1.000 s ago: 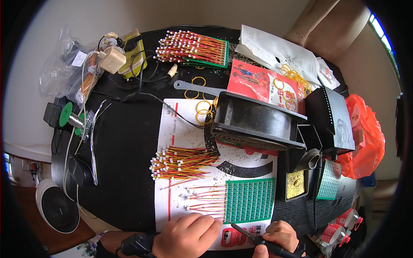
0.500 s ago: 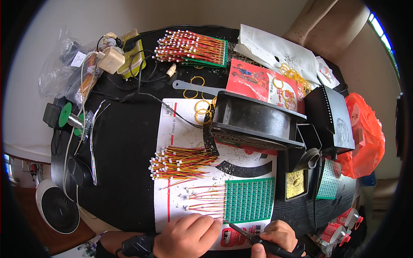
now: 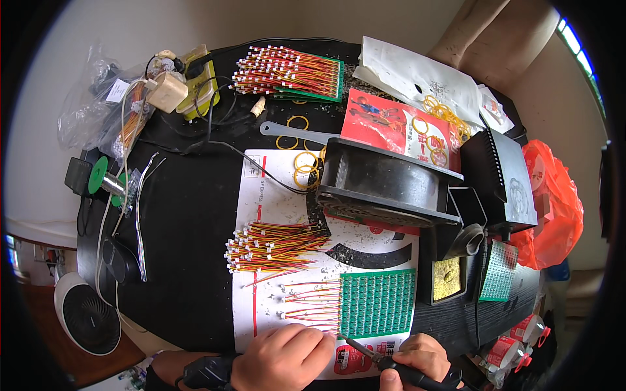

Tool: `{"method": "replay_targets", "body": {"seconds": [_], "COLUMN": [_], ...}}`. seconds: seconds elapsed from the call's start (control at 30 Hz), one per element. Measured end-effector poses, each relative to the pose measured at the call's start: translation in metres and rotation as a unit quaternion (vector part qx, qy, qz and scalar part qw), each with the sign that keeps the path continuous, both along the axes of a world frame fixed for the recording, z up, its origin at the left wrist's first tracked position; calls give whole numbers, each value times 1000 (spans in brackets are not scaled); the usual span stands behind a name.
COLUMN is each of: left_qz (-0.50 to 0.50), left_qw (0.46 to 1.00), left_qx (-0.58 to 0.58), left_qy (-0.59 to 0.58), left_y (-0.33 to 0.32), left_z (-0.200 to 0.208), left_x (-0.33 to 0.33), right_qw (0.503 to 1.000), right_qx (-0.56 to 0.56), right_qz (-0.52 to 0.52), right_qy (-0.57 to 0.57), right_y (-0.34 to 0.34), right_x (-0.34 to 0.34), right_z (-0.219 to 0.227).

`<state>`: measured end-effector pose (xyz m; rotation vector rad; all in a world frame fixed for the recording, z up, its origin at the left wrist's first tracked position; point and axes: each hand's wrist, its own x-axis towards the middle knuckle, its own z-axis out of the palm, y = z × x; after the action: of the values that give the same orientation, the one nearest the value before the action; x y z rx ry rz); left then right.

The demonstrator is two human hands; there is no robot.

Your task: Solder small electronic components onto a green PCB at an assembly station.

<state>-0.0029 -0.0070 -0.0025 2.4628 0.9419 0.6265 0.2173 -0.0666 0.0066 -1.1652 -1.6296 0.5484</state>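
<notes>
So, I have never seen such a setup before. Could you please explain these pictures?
There is no machine: these are a person's bare hands. The pictures come from a wide camera on the person's head, looking down, so straight edges bend. On the black table lies a white sheet with a green circuit board and a pile of wires; a black fan stands beyond the board. The right hand holds a soldering iron, its tip near the board's lower left corner. The left hand is beside that corner; its grip is hidden.

Right hand [image 3: 420, 360] holds soldering iron [image 3: 383, 360], tip at green board [image 3: 377, 303] corner.
</notes>
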Motion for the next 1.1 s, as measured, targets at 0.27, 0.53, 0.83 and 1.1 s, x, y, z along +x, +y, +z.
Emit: {"method": "replay_targets", "body": {"seconds": [0.27, 0.53, 0.83, 1.1], "left_qz": [-12, -14, -5, -7], "left_qw": [1000, 1000, 1000, 1000], "left_qx": [0, -1, -6, -12], "left_qy": [3, -1, -6, -4], "left_y": [0, 1, 1, 1], "left_z": [0, 0, -1, 0], "left_x": [0, 0, 0, 0], "right_qw": [1000, 998, 1000, 1000], "right_qx": [2, 48, 20, 5], "right_qz": [0, -11, -2, -12], "right_qy": [-4, 25, 14, 5], "right_y": [0, -3, 0, 1], "right_x": [0, 2, 1, -1], "right_z": [1, -6, -2, -1]}}
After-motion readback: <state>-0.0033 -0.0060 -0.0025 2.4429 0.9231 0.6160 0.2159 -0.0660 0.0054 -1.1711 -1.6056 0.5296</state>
